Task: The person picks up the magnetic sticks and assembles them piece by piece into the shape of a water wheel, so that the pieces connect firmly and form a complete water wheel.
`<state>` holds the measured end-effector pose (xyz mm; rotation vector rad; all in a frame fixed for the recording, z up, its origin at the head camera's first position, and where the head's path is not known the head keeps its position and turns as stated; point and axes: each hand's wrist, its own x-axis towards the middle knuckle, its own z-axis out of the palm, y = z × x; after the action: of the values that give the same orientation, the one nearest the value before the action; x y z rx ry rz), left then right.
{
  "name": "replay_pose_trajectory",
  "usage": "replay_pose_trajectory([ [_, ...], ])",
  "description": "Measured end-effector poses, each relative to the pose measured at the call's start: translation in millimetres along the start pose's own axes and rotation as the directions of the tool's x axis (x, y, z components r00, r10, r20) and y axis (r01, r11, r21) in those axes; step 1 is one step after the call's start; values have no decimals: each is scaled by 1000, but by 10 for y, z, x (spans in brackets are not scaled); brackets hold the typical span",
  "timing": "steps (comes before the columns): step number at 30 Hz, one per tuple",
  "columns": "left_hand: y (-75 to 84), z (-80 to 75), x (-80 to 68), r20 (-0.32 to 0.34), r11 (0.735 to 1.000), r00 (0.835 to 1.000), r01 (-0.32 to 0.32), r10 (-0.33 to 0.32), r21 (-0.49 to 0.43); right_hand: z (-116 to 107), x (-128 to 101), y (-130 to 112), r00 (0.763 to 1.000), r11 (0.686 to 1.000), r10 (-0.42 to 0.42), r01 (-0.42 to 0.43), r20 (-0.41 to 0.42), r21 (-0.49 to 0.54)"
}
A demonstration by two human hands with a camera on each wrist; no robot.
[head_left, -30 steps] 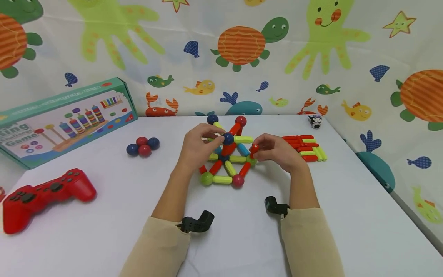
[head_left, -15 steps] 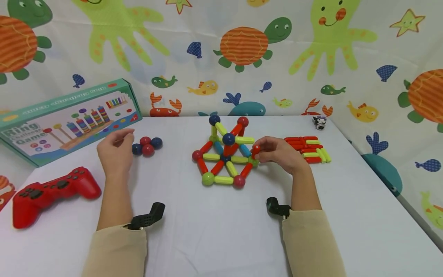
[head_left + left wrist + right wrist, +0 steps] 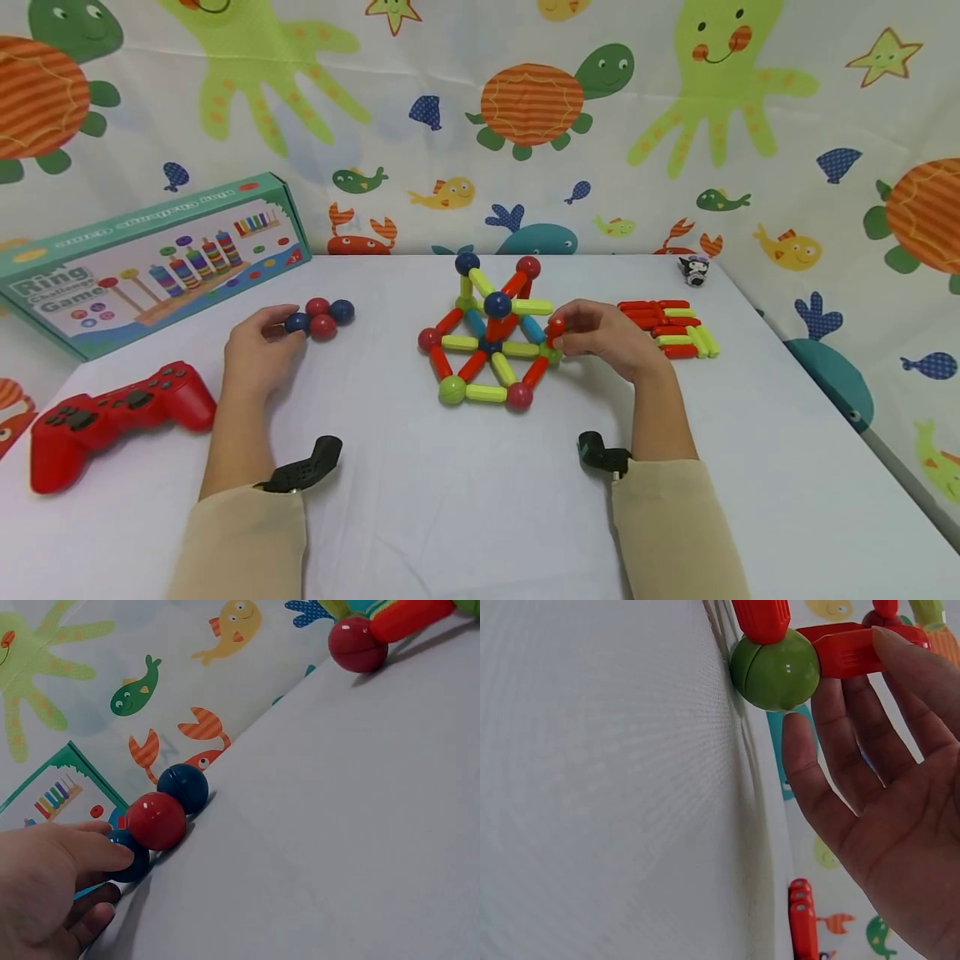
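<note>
In the head view my left hand (image 3: 258, 346) is at the left end of a small cluster of balls, its thumb and fingers around a dark blue ball (image 3: 297, 322). The left wrist view shows the thumb lying on that blue ball (image 3: 135, 861), beside a red ball (image 3: 156, 821). At the middle of the table stands a frame of magnetic rods and balls (image 3: 486, 393). My right hand (image 3: 607, 337) pinches an upright red rod (image 3: 555, 330) at the frame's right corner. In the right wrist view this red rod (image 3: 855, 654) meets a green ball (image 3: 780, 671).
Red and yellow-green rods (image 3: 663, 325) lie in a group at the right, with a small figurine (image 3: 694, 271) behind them. A red game controller (image 3: 123, 421) and a ring game box (image 3: 150, 262) are at the left. A patterned cloth hangs behind the table.
My left hand has left the blue ball on top of the frame, moved left to the loose balls and come down around a blue one. The right hand stays at the red rod.
</note>
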<state>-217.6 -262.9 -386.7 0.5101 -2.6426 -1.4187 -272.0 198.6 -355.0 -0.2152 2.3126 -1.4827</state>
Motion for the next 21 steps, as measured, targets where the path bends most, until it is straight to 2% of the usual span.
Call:
replay_pose_trajectory([
  [5,-10,21,34,-15,997,1000,-15,16,74,5,-2,24,1000,1000,-5,5,6,11],
  [9,23,24,22,-111,999,993,50,-48,15,17,-2,38,1000,1000,5,-4,-8,17],
  [11,69,30,3,-186,994,978,92,-100,-52,25,-3,41,1000,1000,8,-7,-10,16],
  [14,188,43,-31,-304,981,940,105,-151,-163,31,2,42,1000,1000,7,-7,-5,14],
  [15,247,57,-45,-342,978,928,85,-148,-192,32,5,40,1000,1000,6,-6,-3,13],
  [17,401,99,-83,-411,974,907,1,-96,-226,27,10,38,1000,1000,0,0,-1,6],
  [19,596,166,-149,-453,965,891,-112,-7,-236,18,11,33,1000,1000,-3,3,-6,-2],
  [21,798,267,-231,-470,945,875,-241,114,-220,9,9,28,1000,1000,-7,6,-10,-10],
])
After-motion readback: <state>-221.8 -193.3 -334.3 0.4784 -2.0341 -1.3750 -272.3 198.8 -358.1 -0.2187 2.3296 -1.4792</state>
